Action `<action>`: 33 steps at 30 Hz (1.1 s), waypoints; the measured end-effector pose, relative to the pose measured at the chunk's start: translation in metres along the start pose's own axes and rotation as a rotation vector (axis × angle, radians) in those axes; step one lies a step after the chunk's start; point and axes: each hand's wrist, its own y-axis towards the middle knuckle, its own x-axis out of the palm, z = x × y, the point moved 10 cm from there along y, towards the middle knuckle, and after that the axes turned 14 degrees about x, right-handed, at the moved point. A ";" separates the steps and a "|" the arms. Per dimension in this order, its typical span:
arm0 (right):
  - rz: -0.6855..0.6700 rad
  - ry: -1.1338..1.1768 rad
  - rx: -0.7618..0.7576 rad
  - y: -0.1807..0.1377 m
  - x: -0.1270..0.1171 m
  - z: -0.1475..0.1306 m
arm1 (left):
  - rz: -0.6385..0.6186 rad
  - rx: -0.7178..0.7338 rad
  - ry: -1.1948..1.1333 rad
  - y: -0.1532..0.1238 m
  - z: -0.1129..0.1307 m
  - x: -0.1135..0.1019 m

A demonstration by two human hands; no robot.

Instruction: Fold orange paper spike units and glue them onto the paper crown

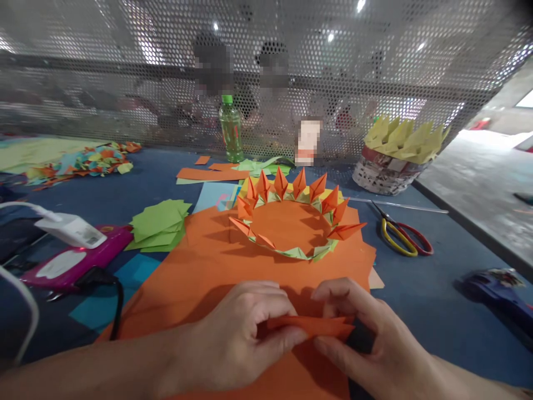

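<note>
The left hand [233, 333] is closed in a pinch: thumb and forefinger press together on the left end of a small folded orange paper piece [310, 326]. The right hand [366, 339] is likewise closed on the piece's right end, forefinger curled over the top edge, thumb beneath. No gap shows between the fingers and the paper on either side.

The folded piece lies directly between the two hands, low in the view and nearest the person. Its long axis runs left to right, roughly level, with its pointed end toward the right hand. Both hands are equally close; each has contact.

The piece is held just above a large orange sheet [200, 266] spread on the blue table [433, 294]. Whether it touches the sheet cannot be determined.

Farther from the person, on the same sheet, sits a paper ring [293, 222] of orange points and green links, well apart from the hands. A stack of green squares [160, 225] lies to its left; scissors [400, 233] lie to its right.
</note>
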 end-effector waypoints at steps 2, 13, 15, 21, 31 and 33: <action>0.007 -0.003 0.005 0.002 -0.003 0.001 | 0.009 -0.034 0.004 -0.001 -0.005 -0.002; 0.118 -0.008 0.023 0.008 -0.017 0.008 | 0.047 -0.134 -0.061 -0.001 -0.016 -0.010; 0.117 -0.003 0.041 0.010 -0.019 0.010 | 0.073 -0.142 -0.061 -0.002 -0.019 -0.012; 0.089 -0.001 0.058 0.011 -0.018 0.012 | 0.083 -0.181 -0.079 -0.004 -0.025 -0.011; 0.120 -0.002 0.022 0.009 -0.026 0.009 | 0.119 -0.182 -0.088 -0.004 -0.024 -0.016; 0.161 0.042 -0.016 0.011 -0.034 0.005 | 0.129 -0.198 -0.042 -0.005 -0.028 -0.022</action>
